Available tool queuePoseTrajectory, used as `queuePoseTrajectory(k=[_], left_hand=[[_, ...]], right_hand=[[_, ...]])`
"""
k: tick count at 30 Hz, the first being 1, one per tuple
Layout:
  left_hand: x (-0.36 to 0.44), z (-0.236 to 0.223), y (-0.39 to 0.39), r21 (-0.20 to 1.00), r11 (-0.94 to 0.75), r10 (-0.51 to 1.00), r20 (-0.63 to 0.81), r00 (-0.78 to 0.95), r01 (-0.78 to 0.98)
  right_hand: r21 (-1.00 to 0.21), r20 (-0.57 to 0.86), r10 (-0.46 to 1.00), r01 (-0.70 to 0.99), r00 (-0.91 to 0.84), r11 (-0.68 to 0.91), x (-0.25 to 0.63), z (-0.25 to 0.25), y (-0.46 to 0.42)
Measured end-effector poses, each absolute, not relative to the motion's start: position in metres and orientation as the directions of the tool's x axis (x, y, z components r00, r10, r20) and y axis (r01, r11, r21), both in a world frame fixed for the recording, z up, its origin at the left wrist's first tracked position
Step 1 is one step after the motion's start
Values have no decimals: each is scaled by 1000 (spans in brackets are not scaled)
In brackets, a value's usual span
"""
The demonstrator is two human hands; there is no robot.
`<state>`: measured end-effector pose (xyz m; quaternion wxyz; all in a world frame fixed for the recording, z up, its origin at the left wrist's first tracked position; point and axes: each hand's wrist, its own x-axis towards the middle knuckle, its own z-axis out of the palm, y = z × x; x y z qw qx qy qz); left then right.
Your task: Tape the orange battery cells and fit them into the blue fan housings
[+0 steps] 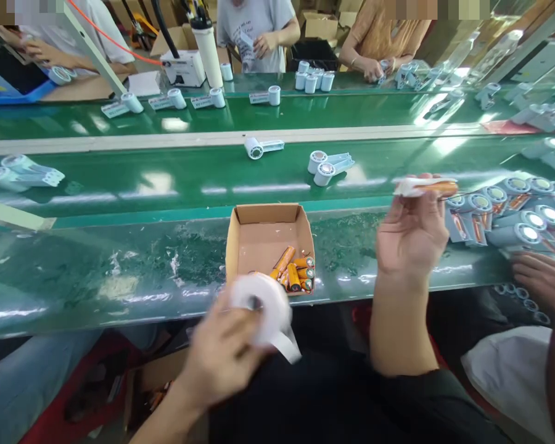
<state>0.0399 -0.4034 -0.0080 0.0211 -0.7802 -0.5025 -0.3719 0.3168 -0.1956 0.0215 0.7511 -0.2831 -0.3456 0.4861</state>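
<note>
My left hand (224,348), blurred by motion, grips a roll of white tape (275,308) whose loose end hangs down to the right. Raised over the bench at the right, my right hand (414,231) pinches an orange battery (441,188) with a white strip (411,186) along it; a thin dark wire trails from its right end. Between the hands stands an open cardboard box (271,214). Several orange batteries (284,262) lie in its near right part, and the tape roll hides its near left corner.
Light blue handheld fan bodies stand crowded at the right (520,234). Other fan bodies (324,174) lie on the green belt (194,166). A co-worker's hand (543,277) is at the right edge. Several people work across the line. A post (13,213) juts in at the left.
</note>
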Motion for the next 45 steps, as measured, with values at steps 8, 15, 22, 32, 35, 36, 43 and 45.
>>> queuePoseTrajectory(k=[8,15,22,32,35,36,43,45], left_hand=[[-84,-55,-406,310,203,757,552,-349,929],[53,27,-208,233,-385,882,379,281,893],[200,16,-16,-48,-323,946,-36,322,945],[150,23,-35,-151,-604,789,-253,560,782],[134,21,-52,-156,-688,717,-300,629,709],[133,19,-55,-153,-684,721,-297,626,714],[143,14,-36,50,-607,743,-317,589,793],[141,13,-33,95,-585,757,-294,584,806]], right_hand=[[-822,-110,989,-568,95,-37,373,-37,-199],[-817,-80,973,-573,214,59,394,-52,-196],[-851,6,959,-502,284,154,392,-48,-198],[-938,17,995,-343,103,51,418,-38,-183],[-955,92,995,-277,44,100,408,-32,-159],[-961,112,994,-252,22,114,402,-31,-149],[-993,119,987,-35,-108,116,359,-43,-91],[-993,117,986,6,-117,118,355,-47,-87]])
